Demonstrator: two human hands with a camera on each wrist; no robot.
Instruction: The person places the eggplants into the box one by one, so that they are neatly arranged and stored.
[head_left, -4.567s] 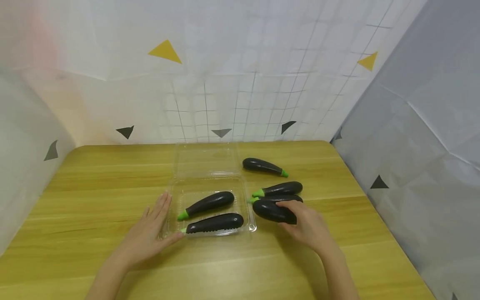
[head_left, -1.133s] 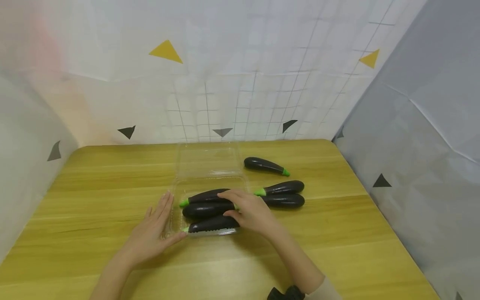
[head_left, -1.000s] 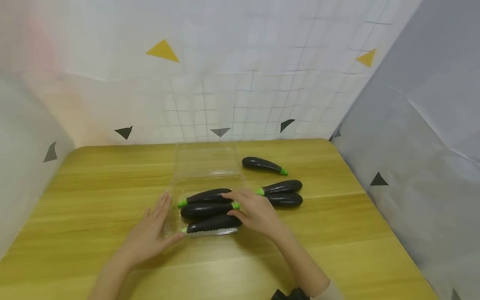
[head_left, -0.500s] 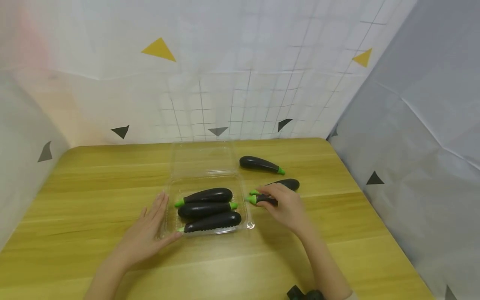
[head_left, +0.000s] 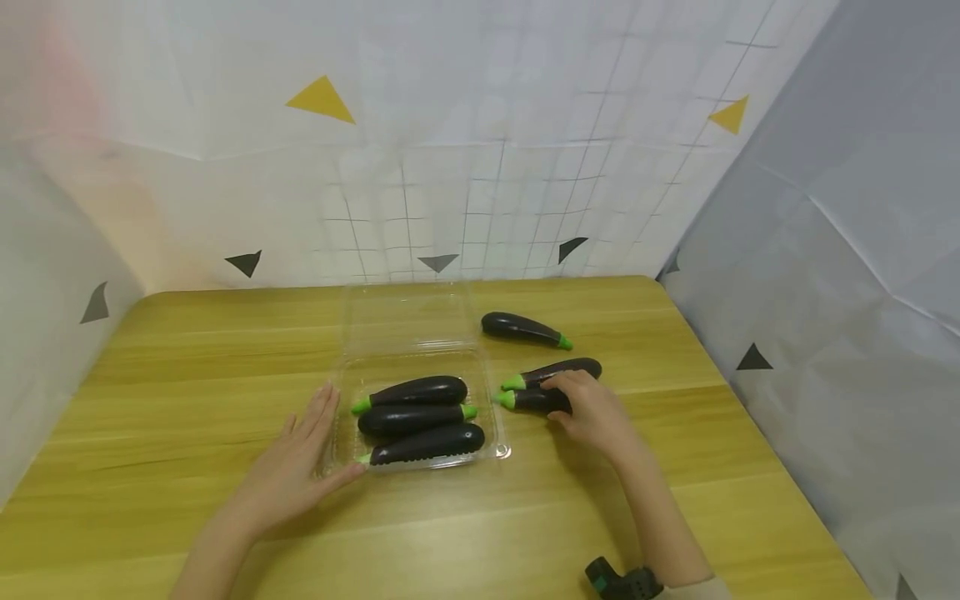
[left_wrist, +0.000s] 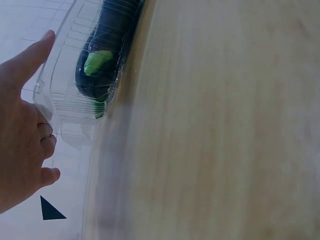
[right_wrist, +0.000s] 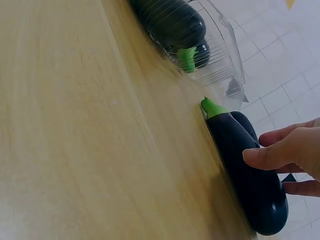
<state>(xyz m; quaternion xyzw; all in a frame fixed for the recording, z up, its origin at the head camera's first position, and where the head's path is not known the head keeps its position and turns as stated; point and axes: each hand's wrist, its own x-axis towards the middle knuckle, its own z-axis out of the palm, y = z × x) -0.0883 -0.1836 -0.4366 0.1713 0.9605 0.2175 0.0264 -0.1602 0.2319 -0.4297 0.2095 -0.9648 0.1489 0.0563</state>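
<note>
A clear plastic clamshell container (head_left: 412, 363) lies with its lid folded back on the table. Inside are three black eggplants with green stems: the far one (head_left: 431, 389), the middle one (head_left: 408, 420) pointing the other way, and the near one (head_left: 435, 442). My left hand (head_left: 288, 471) rests with straight fingers against the container's left side. To the right, my right hand (head_left: 600, 421) holds an eggplant (head_left: 531, 400) lying on the table; the right wrist view has the thumb on its near side and fingers beyond. Another eggplant (head_left: 551, 372) lies just behind it.
A further eggplant (head_left: 521, 327) lies at the back, right of the container lid (head_left: 405, 317). White sheeting (head_left: 450, 192) with coloured triangles stands behind the wooden table (head_left: 420, 533) and at both sides. A black device (head_left: 622, 581) sits at my right wrist.
One eggplant has gone from the right-hand group into the container's middle, where my right hand let go of it. That hand then moved back right to another eggplant. My left hand has stayed put.
</note>
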